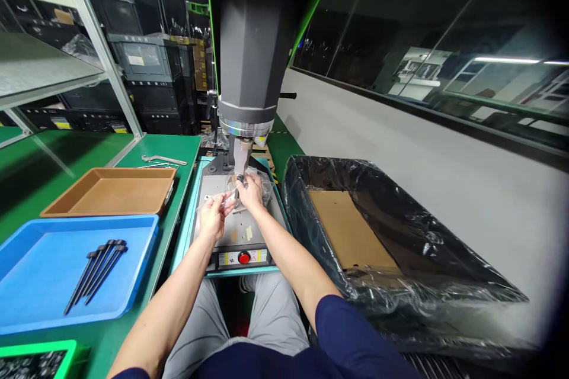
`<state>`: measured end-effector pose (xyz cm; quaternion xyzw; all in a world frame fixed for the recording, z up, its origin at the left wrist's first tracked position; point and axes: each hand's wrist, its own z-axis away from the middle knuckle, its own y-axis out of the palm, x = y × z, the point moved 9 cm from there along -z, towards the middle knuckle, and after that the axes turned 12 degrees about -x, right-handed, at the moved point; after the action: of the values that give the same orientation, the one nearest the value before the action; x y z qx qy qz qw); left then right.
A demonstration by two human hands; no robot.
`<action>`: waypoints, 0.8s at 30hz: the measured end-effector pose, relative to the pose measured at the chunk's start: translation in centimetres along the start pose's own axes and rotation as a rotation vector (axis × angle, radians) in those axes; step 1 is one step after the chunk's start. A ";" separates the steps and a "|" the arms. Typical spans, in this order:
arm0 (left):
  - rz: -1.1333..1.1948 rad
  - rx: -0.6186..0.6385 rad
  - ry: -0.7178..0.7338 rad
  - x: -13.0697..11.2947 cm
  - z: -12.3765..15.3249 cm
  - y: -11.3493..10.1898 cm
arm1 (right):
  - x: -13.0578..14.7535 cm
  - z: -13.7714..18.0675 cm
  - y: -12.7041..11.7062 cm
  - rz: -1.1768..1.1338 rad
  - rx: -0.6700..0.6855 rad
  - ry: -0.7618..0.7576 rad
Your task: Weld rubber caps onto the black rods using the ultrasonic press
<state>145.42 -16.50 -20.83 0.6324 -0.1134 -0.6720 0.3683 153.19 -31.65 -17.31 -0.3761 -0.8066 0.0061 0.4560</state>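
Observation:
My left hand [214, 214] is at the left of the machine's metal plate [226, 237], its fingers pinched together on something clear and thin that I cannot make out. Just below the pale metal horn [241, 157], my right hand [250, 190] has its fingers closed on a small black part [240, 179]. The horn's tip comes right down to that part; whether they touch is not visible. Clear plastic [267, 189] shows around the fingers and hides some of the work spot.
A red button [244, 257] sits on the machine's front. To the left are a blue tray [137, 302] with several black rods [95, 272], a brown tray [106, 189], a wrench [164, 160] and a green bin [71, 361] of small black parts. A black-lined box [306, 213] with cardboard [351, 231] stands right.

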 end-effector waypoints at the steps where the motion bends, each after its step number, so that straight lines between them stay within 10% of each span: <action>1: -0.003 -0.001 -0.001 0.0 -0.2 0.1 | -0.1 -0.5 0.4 -0.014 0.034 0.015; 11: 0.005 -0.061 0.020 -0.4 -1.6 -0.7 | 1.0 -0.5 -2.3 -0.188 0.037 0.021; 19: -0.079 -0.105 -0.099 2.7 -0.9 -3.0 | -2.2 11.6 -5.8 -0.779 0.373 0.702; 24: -0.299 -0.060 -0.365 6.2 3.1 -5.3 | -0.3 12.9 -8.4 -0.930 0.388 0.808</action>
<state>141.10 -17.71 -28.38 0.4989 -0.0630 -0.8253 0.2569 138.71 -33.55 -22.06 0.1291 -0.6344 -0.1885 0.7385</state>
